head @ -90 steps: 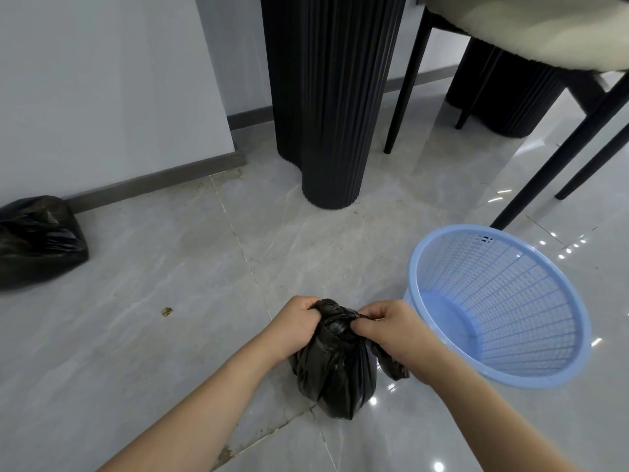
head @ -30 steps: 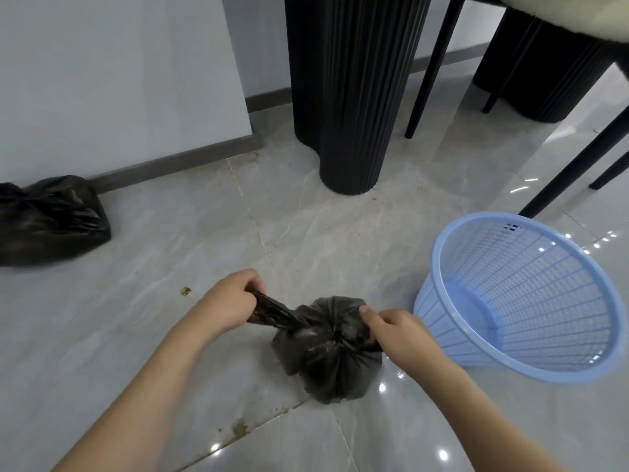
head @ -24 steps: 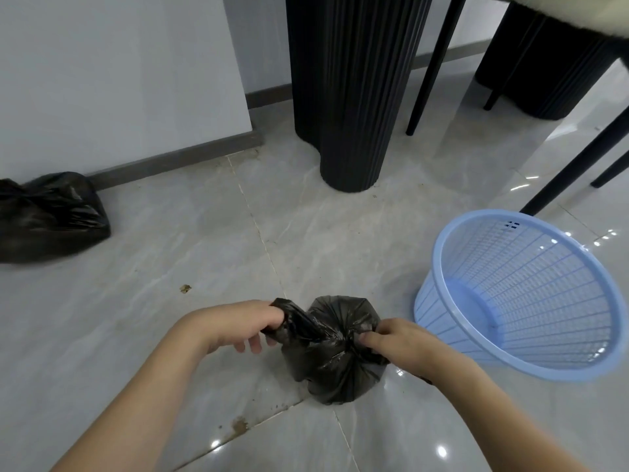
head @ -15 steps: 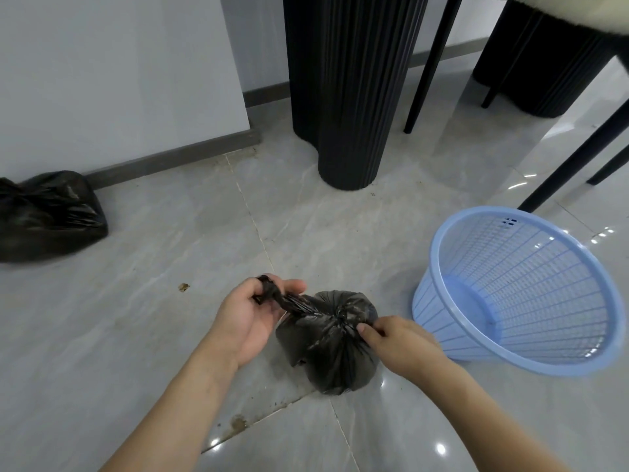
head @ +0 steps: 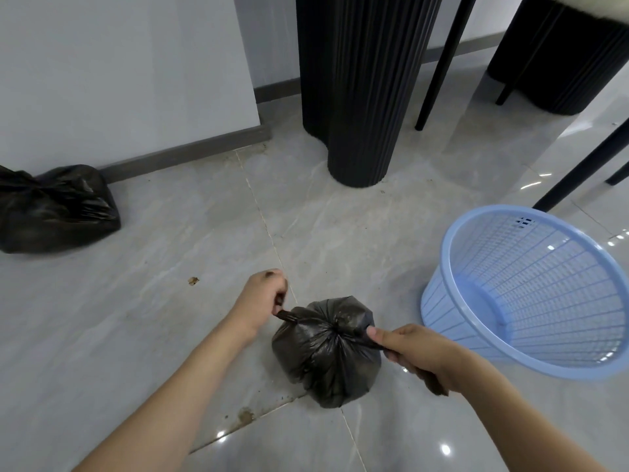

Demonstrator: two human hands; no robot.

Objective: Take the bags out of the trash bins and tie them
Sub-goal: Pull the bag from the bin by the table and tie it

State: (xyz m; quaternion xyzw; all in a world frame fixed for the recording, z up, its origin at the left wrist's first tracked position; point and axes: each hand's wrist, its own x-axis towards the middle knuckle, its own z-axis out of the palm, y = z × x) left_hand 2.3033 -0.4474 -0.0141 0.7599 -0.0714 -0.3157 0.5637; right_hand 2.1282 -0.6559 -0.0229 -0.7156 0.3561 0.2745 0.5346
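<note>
A small black trash bag (head: 325, 352) sits on the grey tiled floor, its top gathered into a knot. My left hand (head: 260, 301) grips one twisted end of the bag, stretched out to the left of the knot. My right hand (head: 413, 350) grips the other end on the right, and the tail of that end hangs out below my fist. A light blue mesh trash bin (head: 531, 291) stands tilted just right of the bag, with no bag in it. A second black bag (head: 56, 209) lies by the wall at the far left.
A black fluted column (head: 360, 90) rises behind the bag, and another dark fluted base (head: 558, 52) stands at the back right. Black chair legs (head: 442, 59) cross the upper right. A small brown scrap (head: 193, 281) lies on the floor left of my hands.
Both hands have moved apart, drawing the two ends of the bag outward from the knot. My left hand turned from an upturned palm into a closed fist on its end.
</note>
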